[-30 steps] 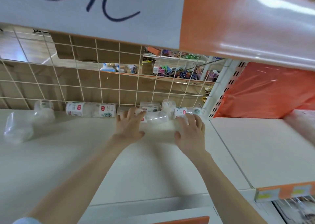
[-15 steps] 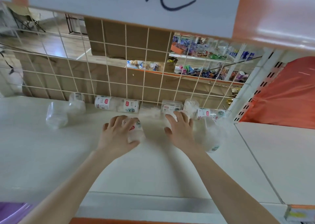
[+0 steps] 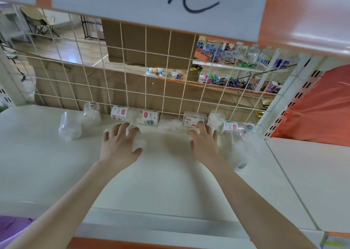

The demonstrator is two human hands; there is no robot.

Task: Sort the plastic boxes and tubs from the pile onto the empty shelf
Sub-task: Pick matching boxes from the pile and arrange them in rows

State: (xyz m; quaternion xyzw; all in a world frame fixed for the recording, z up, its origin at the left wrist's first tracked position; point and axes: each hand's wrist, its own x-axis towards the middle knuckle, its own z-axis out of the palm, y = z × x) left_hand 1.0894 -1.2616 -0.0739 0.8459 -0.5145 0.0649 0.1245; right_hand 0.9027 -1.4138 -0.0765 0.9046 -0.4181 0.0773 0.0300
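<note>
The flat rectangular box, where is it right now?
Head view, right of centre: the flat rectangular box lies against the wire grid, just beyond the right hand.

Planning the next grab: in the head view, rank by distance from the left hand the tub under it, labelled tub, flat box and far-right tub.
1. Clear tub, under the left hand.
2. Labelled tub, just behind, at the back.
3. Flat box, back right.
4. Far-right tub, past the right hand.

Front of shelf (image 3: 151,188) open — tubs (image 3: 134,115) crowd wire grid (image 3: 145,89).
</note>
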